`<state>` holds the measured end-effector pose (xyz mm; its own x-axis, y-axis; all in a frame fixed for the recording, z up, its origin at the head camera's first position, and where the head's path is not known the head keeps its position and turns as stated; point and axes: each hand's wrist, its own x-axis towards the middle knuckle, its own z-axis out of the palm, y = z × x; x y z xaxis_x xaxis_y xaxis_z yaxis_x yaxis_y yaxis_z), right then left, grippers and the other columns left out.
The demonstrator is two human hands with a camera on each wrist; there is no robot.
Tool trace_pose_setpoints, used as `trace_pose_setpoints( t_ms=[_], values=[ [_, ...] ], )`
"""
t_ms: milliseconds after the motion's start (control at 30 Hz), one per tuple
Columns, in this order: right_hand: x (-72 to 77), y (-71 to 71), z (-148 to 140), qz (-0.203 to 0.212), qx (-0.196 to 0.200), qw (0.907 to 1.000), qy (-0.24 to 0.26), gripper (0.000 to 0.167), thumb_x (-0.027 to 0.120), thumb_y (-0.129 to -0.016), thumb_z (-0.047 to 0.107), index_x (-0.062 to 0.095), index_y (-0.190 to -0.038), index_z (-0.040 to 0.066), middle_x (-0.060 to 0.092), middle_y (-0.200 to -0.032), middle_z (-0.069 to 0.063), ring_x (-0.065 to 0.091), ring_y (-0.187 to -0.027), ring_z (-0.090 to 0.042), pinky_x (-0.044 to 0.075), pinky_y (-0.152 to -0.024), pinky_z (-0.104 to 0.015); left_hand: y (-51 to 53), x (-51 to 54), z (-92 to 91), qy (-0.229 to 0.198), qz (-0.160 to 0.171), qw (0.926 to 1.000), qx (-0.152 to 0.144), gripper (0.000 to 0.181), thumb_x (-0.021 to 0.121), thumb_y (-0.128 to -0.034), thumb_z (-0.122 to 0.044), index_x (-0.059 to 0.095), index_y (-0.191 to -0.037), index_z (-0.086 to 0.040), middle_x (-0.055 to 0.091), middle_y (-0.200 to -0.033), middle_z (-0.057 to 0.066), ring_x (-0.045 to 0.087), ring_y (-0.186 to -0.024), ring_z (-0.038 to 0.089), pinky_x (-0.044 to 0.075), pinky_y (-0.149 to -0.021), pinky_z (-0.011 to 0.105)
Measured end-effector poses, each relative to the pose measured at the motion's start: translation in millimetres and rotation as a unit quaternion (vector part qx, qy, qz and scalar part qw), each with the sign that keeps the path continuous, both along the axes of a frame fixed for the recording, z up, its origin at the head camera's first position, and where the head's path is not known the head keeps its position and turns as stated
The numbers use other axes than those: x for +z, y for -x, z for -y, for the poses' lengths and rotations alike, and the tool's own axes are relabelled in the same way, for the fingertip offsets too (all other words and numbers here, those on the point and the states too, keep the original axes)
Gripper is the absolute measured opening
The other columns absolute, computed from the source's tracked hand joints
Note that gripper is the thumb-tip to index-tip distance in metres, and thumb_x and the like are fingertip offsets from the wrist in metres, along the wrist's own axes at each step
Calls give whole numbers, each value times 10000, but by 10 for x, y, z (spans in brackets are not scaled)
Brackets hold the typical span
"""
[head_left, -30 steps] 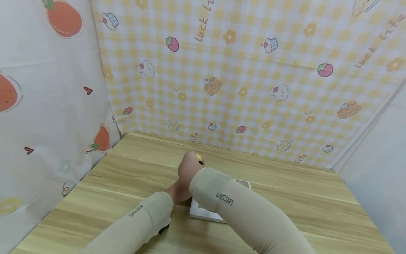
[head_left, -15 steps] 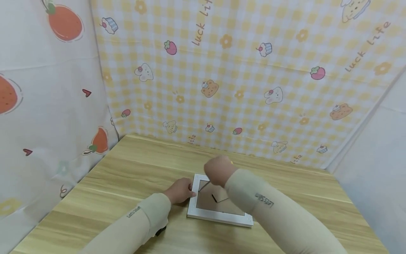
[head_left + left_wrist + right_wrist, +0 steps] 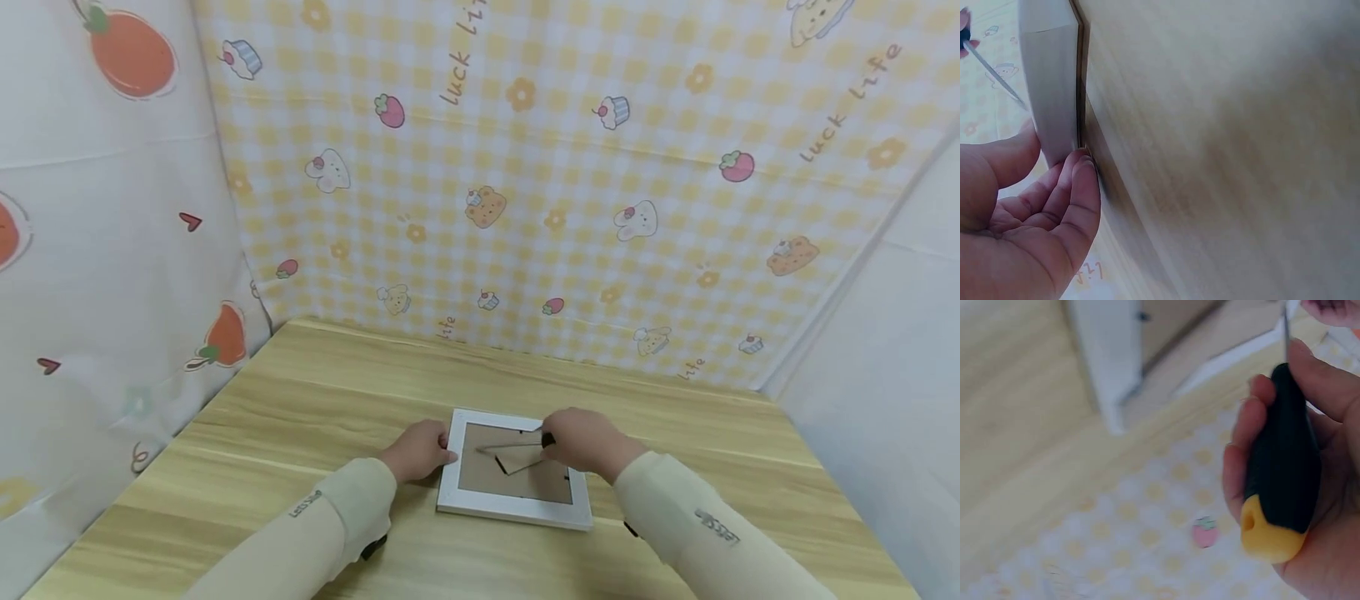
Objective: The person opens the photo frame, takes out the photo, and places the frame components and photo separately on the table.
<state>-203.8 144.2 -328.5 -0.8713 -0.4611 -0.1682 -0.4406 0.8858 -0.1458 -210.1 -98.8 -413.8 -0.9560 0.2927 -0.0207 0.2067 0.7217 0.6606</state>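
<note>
I see the white frame (image 3: pixel 517 509) lying on the table (image 3: pixel 450 567), brown board (image 3: pixel 480 477) up. The left hand (image 3: pixel 417 451) pinches its left side. Across from it, the right hand (image 3: pixel 588 439) grips the screwdriver (image 3: pixel 1282 453), whose long rod points left, tip nearer the left hand.

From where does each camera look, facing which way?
Head: on the head, facing forward and down at the picture frame; left grip, right grip, sleeves show.
Left wrist: on that wrist, facing the picture frame's edge; mainly left grip shows.
Right wrist: on that wrist, facing the screwdriver; mainly right grip shows.
Both wrist views: screwdriver and picture frame.
</note>
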Motion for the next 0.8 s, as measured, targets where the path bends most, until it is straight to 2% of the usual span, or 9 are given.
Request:
trace_pose_setpoints(
  t_ms=[133,267,533,667,800],
  values=[
    [-160,-45,-204,-59,-321,9983,483,182,704,-875,151,596,-728,137,525,-656,62,460,-606,-112,413,-599,-318,11,4,1,-7,32,10000,17,289,721,-850,-82,476,-697,-67,455,-671,6,439,-651,151,371,-604,281],
    [-312,-90,-353,-281,-625,9948,754,111,726,-853,187,650,-819,115,597,-729,52,507,-657,-110,462,-644,-344,14,12,-1,-71,217,9997,62,276,713,-858,-83,483,-708,-63,463,-679,17,445,-651,159,370,-590,280],
    [-576,-178,-525,-346,-1226,9817,1414,131,717,-863,171,624,-811,96,538,-704,30,467,-644,-129,415,-603,-320,15,25,-10,-46,424,9990,102,245,701,-872,-93,502,-732,-58,485,-700,31,457,-661,165,374,-580,280],
    [-666,-189,-577,-456,-1420,9774,1500,120,703,-877,178,650,-898,73,586,-774,4,502,-697,-156,455,-659,-376,7,39,-1,-63,427,9990,68,251,696,-875,-90,496,-728,-57,476,-692,30,448,-653,162,363,-574,275],
    [-698,-223,-612,-382,-1740,9696,1675,197,693,-885,175,659,-1011,27,635,-856,-35,537,-748,-176,481,-696,-405,10,38,-1,-33,414,9991,40,255,696,-875,-91,493,-725,-59,468,-689,24,444,-654,159,359,-578,273]
  ],
)
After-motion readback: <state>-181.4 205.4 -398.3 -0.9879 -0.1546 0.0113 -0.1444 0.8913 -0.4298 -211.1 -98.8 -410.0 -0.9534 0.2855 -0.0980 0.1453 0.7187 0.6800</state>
